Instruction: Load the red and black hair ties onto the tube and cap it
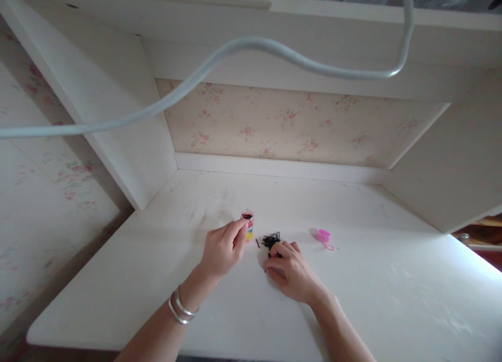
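White cord [251, 42] runs across up high, closest of all, with a bend near its right end. Under it is a white surface [149, 283], and a wall with pink flowers [247, 131] is behind its back edge. Two arms reach in over the front edge. Two silver bangles [185, 310] sit on the left wrist.

A little bright jar [250, 232] stands up near the middle of the surface, with black stuff at its top. The left hand [223, 248] is right by it, thumb and finger close together at its side. I can't tell if they hold it.

Just right of the jar is a tiny black stick [258, 243], then a heap of black bands [271, 239]. The right hand [290, 272] bends its fingers over the heap's front side; I can't tell what they grip. A pink lid [323, 236] with a loop lies farther toward the right edge.
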